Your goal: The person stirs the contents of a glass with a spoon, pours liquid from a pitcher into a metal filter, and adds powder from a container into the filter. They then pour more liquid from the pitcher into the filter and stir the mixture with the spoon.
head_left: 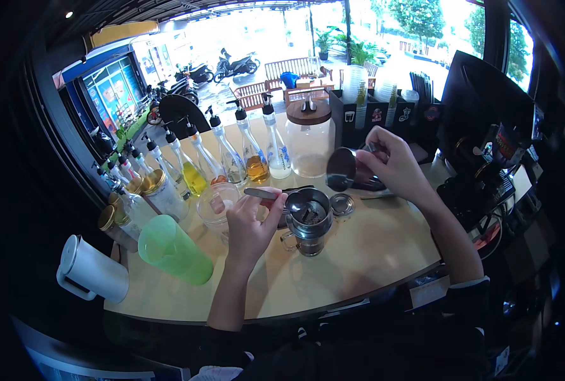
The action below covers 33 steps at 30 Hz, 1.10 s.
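Note:
My left hand (254,219) pinches a metal spoon (261,193), its bowl over the open top of a metal drip coffee filter (317,230). Dark contents show inside the filter, which sits on a clear glass mug (309,247). To the right, my right hand (390,166) grips a dark, shiny metal cup (341,169), tilted with its mouth toward the left. What the cup contains cannot be made out. A small round metal lid (342,204) lies on the counter beside the filter. Just behind my left hand stands a clear plastic tub (207,209).
A green translucent pitcher (176,251) and a white jug (95,270) stand at the left of the counter (371,254). Several pump bottles (256,159) line the back, beside a wooden-lidded glass jar (309,143). A black cup holder (358,117) and a dark monitor (485,101) are at the right.

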{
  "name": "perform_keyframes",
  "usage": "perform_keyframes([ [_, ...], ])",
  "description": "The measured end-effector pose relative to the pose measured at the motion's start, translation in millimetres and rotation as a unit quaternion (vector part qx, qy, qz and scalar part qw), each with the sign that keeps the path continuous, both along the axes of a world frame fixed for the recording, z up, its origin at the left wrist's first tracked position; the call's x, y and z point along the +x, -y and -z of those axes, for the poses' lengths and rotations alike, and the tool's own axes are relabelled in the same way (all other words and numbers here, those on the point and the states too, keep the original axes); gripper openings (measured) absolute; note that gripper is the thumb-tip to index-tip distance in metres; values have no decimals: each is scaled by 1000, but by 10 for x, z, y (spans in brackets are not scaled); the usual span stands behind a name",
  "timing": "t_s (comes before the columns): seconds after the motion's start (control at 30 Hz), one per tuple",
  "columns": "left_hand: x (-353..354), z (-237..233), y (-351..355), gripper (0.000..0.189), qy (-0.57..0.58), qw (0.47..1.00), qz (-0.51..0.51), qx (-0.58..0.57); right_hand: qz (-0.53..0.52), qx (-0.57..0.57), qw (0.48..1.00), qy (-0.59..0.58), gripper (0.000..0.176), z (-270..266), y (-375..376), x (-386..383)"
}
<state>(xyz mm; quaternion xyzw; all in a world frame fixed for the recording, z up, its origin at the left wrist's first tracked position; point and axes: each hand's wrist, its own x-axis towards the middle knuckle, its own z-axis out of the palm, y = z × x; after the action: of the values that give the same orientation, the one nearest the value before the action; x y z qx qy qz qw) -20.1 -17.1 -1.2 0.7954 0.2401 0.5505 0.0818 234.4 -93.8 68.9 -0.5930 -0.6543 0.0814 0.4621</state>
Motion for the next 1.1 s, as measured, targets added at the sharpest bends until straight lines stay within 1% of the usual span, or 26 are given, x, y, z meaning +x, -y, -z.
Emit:
perform_keyframes([
  [0.1, -5, 18, -24, 9, -3, 1000, 9, 18, 21, 31, 999, 34, 25, 340, -26, 241],
  [0.17, -7, 27, -26, 9, -4, 1000, 9, 20, 45, -5, 998, -33, 26, 584, 19, 339],
  [0.3, 11, 42, -19, 9, -9, 1000, 6, 28, 78, -19, 994, -74, 24, 1190, 48, 548],
  [0.37, 27, 49, -18, 9, 0, 1000, 14, 23, 50, -29, 971, -232, 22, 1479, 63, 605],
  [0.4, 35, 56, -13, 9, 9, 1000, 24, 16, 49, -29, 971, -232, 22, 1581, 84, 617],
  [0.47, 44, 62, 0, 10, 10, 1000, 26, 11, 52, -31, 943, -326, 18, 1748, 124, 623],
  [0.5, 48, 65, 5, 10, 11, 1000, 29, 5, 51, -30, 943, -327, 18, 1810, 139, 618],
  [0.57, 67, 98, -1, 11, 20, 999, 32, 7, 44, -13, 927, -373, 17, 1916, 157, 611],
  [0.6, 76, 114, -6, 11, 28, 999, 35, 6, 43, -12, 927, -373, 17, 1984, 154, 620],
  [0.67, 97, 127, -15, 11, 33, 999, 35, 11, 31, 1, 910, -413, 18, 2129, 144, 656],
  [0.77, 119, 141, -17, 11, 43, 998, 40, 19, 37, 12, 904, -426, 17, 2286, 168, 693],
  [0.87, 138, 122, -8, 11, 48, 997, 45, 29, 33, -12, 890, -454, 16, 2346, 223, 738],
  [0.9, 148, 113, -5, 11, 49, 997, 49, 37, 34, -12, 891, -453, 16, 2345, 236, 781],
  [0.97, 166, 96, -13, 11, 42, 996, 55, 48, 51, -61, 925, -372, 8, 2325, 249, 865],
  [1.0, 176, 85, -17, 11, 35, 996, 61, 59, 51, -60, 925, -372, 8, 2298, 236, 886],
  [1.03, 187, 76, -18, 11, 36, 996, 61, 59, 93, -31, 962, -256, 8, 2259, 214, 913],
  [1.07, 201, 64, -19, 13, 20, 996, 61, 70, 134, 0, 982, -136, 14, 2204, 178, 945],
  [1.1, 218, 46, -23, 14, 4, 995, 60, 81, 117, 38, 990, -63, 21, 1895, 205, 811],
])
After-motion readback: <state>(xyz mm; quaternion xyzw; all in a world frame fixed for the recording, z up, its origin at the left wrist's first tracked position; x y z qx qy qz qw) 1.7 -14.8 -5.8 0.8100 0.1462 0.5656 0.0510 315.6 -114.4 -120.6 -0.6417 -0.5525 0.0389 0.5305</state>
